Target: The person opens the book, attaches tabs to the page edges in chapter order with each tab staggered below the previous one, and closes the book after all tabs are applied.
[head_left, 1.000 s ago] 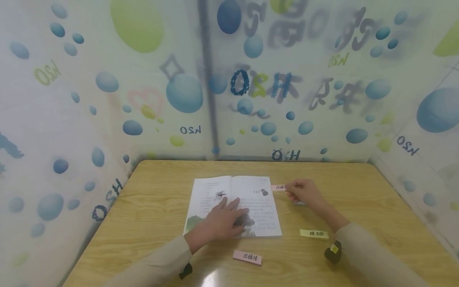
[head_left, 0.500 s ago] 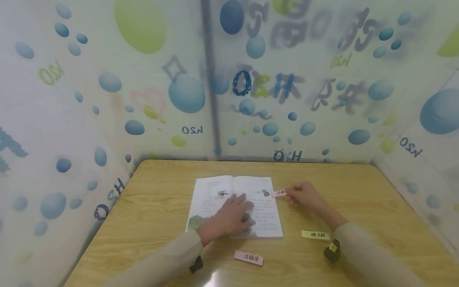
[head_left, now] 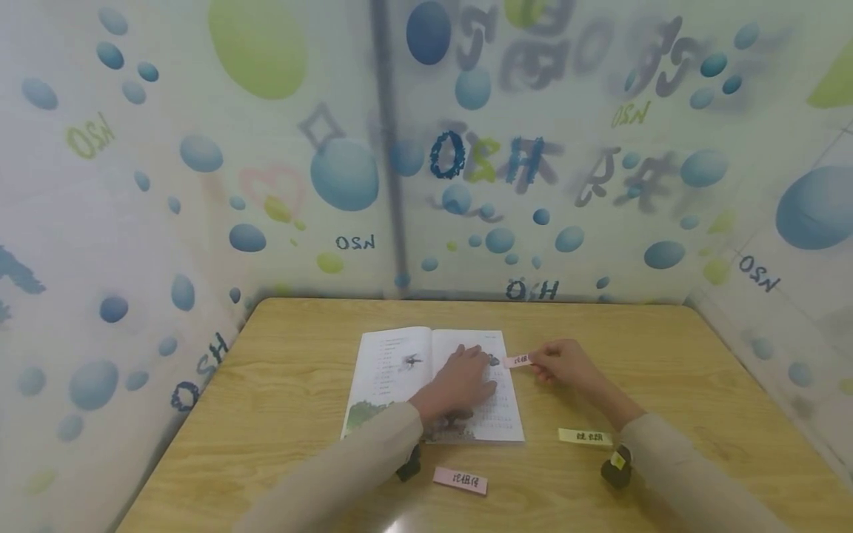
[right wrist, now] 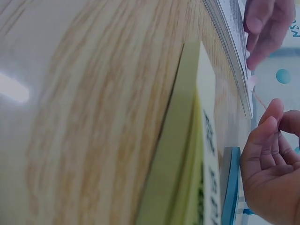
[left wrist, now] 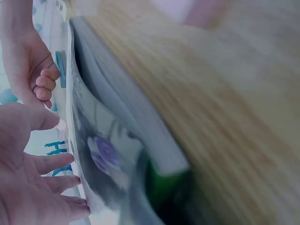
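Observation:
An open book lies on the table, with printed text and small pictures on its pages. My left hand lies on the right-hand page with its fingers spread. Between thumb and index finger my right hand pinches a pink sticky note with handwriting. The note's left end reaches the outer edge of that page; whether it touches the paper I cannot tell. In the right wrist view a blue sticky-note pad sits close by the right hand.
A pink sticky-note pad lies in front of the book. Nearer the right forearm is a yellow sticky-note pad, also with handwriting. Patterned walls with blue and green dots stand behind and beside the wooden table.
My left hand has slid rightward and away from me across the book, from near the spine onto the right-hand page. The right hand has moved the pink sticky note slightly toward me.

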`<control>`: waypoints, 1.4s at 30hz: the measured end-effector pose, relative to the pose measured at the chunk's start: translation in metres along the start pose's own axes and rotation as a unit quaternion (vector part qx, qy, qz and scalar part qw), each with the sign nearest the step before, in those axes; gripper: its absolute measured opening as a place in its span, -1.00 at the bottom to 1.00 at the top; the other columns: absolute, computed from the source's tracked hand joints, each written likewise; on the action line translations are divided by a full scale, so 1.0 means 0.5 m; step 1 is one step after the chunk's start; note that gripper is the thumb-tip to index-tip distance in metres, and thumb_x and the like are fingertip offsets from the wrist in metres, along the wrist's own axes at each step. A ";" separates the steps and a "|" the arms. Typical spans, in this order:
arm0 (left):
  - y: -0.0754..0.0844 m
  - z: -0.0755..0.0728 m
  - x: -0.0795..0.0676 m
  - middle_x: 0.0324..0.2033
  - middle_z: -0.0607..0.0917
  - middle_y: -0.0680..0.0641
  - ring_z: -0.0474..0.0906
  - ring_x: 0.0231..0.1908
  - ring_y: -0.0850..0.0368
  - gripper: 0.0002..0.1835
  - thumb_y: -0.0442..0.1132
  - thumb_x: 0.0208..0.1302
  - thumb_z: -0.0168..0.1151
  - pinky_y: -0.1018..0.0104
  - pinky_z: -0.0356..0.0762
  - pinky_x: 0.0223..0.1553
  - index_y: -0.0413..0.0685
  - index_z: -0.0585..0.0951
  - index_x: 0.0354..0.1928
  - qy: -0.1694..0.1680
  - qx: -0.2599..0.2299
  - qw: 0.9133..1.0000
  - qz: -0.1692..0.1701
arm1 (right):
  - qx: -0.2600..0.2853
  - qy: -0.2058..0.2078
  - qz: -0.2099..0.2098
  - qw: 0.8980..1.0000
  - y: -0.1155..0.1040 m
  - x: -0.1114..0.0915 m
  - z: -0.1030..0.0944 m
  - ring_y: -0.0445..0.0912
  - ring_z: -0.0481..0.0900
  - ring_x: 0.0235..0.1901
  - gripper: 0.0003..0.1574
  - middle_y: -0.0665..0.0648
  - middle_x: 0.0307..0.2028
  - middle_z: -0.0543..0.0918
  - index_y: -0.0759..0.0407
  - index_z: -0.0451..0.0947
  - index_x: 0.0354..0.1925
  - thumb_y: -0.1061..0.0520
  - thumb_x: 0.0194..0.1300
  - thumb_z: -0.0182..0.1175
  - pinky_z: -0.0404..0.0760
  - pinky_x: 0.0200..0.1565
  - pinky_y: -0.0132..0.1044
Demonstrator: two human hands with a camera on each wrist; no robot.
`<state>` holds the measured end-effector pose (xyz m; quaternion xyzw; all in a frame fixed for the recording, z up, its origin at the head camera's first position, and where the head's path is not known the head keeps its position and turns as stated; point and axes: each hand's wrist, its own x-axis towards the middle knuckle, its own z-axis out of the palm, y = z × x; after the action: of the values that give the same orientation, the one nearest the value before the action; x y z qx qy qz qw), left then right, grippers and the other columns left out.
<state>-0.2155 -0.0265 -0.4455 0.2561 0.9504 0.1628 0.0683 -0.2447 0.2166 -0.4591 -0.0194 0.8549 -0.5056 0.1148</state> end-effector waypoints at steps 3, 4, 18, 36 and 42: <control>0.006 0.006 0.022 0.33 0.48 -0.20 0.25 0.42 -0.10 -0.53 -0.04 0.47 0.15 0.05 -0.03 0.48 -0.18 0.54 0.25 0.014 -0.005 1.000 -0.009 | 0.000 -0.002 -0.003 1.000 0.002 0.001 0.000 -0.06 0.66 -0.45 -0.76 0.18 -0.40 0.67 0.40 0.66 -0.17 0.19 0.44 0.22 0.68 -0.40 -0.31; 0.007 0.009 0.029 0.29 0.51 -0.18 0.29 0.40 -0.08 -0.55 -0.03 0.47 0.15 0.06 -0.02 0.48 -0.17 0.56 0.22 0.019 -0.004 1.000 -0.012 | 0.002 -0.001 -0.001 1.000 0.001 0.001 0.000 -0.06 0.66 -0.45 -0.76 0.18 -0.40 0.68 0.40 0.66 -0.17 0.19 0.44 0.23 0.68 -0.40 -0.31; 0.033 0.014 0.093 0.30 0.50 -0.26 0.32 0.38 -0.11 -0.53 -0.07 0.54 0.10 0.10 0.02 0.47 -0.32 0.51 0.24 0.056 -0.018 0.996 -0.060 | 0.007 -0.010 -0.010 1.000 0.004 -0.003 0.005 -0.07 0.64 -0.46 -0.76 0.18 -0.42 0.67 0.43 0.65 -0.18 0.20 0.44 0.22 0.67 -0.41 -0.32; 0.037 0.011 0.107 0.37 0.42 -0.24 0.27 0.40 -0.22 -0.49 -0.16 0.42 0.29 0.03 0.16 0.42 -0.28 0.48 0.29 0.048 -0.027 0.994 -0.096 | -0.002 -0.007 -0.013 1.000 0.000 -0.003 0.005 -0.06 0.65 -0.46 -0.77 0.17 -0.42 0.66 0.40 0.66 -0.18 0.19 0.44 0.22 0.67 -0.41 -0.32; 0.033 0.016 0.112 0.41 0.38 -0.25 0.22 0.42 -0.23 -0.48 -0.16 0.39 0.33 0.00 0.16 0.42 -0.26 0.49 0.28 0.040 -0.034 0.994 -0.097 | -0.005 -0.009 -0.016 1.000 0.001 -0.003 0.003 -0.06 0.64 -0.47 -0.78 0.18 -0.44 0.66 0.41 0.66 -0.21 0.21 0.44 0.22 0.67 -0.41 -0.32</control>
<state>-0.2545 0.0177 -0.4499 0.1534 0.9666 0.1979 0.0540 -0.2426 0.2157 -0.4599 -0.0376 0.8561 -0.5027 0.1141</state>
